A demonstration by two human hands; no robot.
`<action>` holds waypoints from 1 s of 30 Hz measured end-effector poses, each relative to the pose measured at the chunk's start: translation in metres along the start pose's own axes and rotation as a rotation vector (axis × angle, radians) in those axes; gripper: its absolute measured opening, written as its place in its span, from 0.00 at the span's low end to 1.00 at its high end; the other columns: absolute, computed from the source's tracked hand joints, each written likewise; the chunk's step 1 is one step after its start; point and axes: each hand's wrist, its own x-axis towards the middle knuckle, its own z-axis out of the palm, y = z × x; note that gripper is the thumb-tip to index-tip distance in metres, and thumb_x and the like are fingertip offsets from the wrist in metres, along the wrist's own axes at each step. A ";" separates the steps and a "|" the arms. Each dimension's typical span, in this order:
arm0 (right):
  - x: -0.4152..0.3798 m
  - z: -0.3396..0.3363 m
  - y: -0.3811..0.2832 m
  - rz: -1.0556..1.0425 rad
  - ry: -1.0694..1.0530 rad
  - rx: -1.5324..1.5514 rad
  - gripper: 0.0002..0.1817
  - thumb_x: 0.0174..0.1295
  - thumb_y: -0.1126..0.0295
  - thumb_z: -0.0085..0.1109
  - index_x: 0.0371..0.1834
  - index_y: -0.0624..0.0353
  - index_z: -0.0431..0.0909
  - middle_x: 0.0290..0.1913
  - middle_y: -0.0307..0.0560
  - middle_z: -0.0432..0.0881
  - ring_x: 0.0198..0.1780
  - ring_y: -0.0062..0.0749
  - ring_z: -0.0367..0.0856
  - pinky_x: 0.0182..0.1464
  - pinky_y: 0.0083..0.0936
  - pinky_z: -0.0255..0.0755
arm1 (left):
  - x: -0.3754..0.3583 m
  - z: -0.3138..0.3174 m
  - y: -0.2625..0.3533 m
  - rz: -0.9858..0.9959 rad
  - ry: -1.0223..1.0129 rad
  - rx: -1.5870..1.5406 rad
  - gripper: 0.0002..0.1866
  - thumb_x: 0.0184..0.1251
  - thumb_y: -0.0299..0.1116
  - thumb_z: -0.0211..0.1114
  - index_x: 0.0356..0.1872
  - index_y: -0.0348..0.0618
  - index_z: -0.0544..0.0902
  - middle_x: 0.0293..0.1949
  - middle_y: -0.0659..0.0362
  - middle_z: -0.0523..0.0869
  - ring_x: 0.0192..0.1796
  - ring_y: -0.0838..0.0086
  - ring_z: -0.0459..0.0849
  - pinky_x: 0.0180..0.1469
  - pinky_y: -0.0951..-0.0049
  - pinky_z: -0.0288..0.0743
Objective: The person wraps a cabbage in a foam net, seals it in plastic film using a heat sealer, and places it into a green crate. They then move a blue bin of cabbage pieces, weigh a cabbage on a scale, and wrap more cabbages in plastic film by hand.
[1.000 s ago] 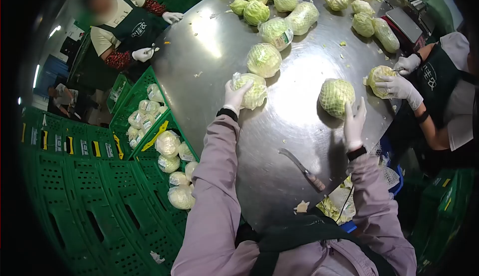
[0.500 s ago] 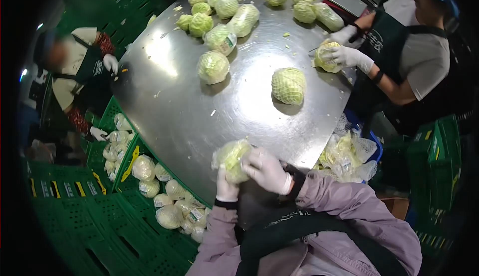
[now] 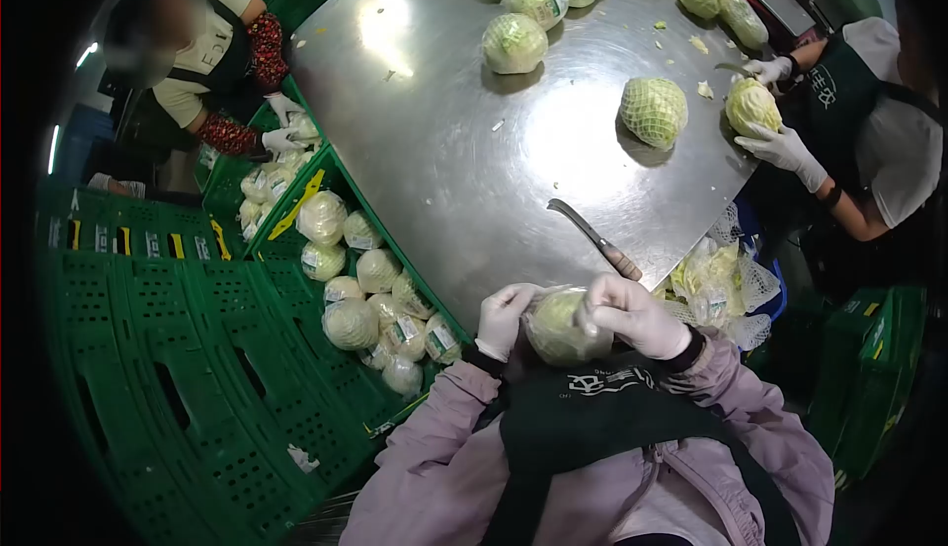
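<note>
A cabbage in clear plastic wrap (image 3: 565, 337) hangs between my two white-gloved hands, close to my apron at the table's near edge. My left hand (image 3: 504, 323) pinches the wrap on the cabbage's left side. On the upper right, my right hand (image 3: 637, 317) has its fingers closed on the wrap. A curved knife with a wooden handle (image 3: 596, 240) lies on the steel table just beyond my right hand. Farther off sits a cabbage in a net sleeve (image 3: 654, 114), and left of it a wrapped cabbage (image 3: 514, 43).
Green crates (image 3: 341, 166) holding wrapped cabbages line the table's left edge. A blue bin (image 3: 778, 289) with leaves and netting stands at the right. A co-worker at right holds a cabbage (image 3: 752, 108) and a knife. Another person at left reaches into a crate.
My view has shifted. The wrapped cabbage is nearer my body, and my hands now grip its wrap at either side. The table knife has come into view. The left co-worker now has both hands at a crate.
</note>
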 end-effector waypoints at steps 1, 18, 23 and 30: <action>-0.006 -0.007 -0.003 0.031 -0.040 -0.005 0.04 0.67 0.74 0.51 0.34 0.59 0.68 0.32 0.40 0.76 0.34 0.21 0.75 0.41 0.20 0.71 | -0.002 -0.002 -0.001 -0.092 0.061 -0.127 0.10 0.70 0.29 0.56 0.44 0.33 0.80 0.38 0.57 0.86 0.39 0.75 0.83 0.45 0.75 0.77; -0.021 -0.012 0.028 0.009 0.356 -0.566 0.08 0.60 0.71 0.60 0.38 0.60 0.72 0.30 0.39 0.75 0.33 0.24 0.77 0.38 0.22 0.72 | -0.037 0.052 0.100 -0.056 -0.275 -0.306 0.07 0.75 0.29 0.48 0.38 0.39 0.73 0.19 0.66 0.66 0.19 0.85 0.59 0.23 0.83 0.54; -0.008 0.001 0.043 -0.184 0.372 -1.018 0.11 0.54 0.68 0.65 0.35 0.62 0.76 0.28 0.45 0.76 0.29 0.38 0.77 0.35 0.27 0.71 | -0.029 0.065 0.108 -0.001 -0.348 -0.187 0.08 0.73 0.29 0.50 0.37 0.38 0.76 0.18 0.67 0.67 0.20 0.87 0.61 0.24 0.85 0.56; 0.010 -0.027 0.045 -0.090 0.625 -0.340 0.08 0.67 0.72 0.47 0.32 0.63 0.72 0.29 0.41 0.79 0.28 0.23 0.75 0.34 0.20 0.73 | -0.034 0.035 0.140 -0.004 -0.321 -0.365 0.13 0.67 0.27 0.58 0.50 0.39 0.71 0.21 0.68 0.66 0.21 0.85 0.61 0.26 0.83 0.58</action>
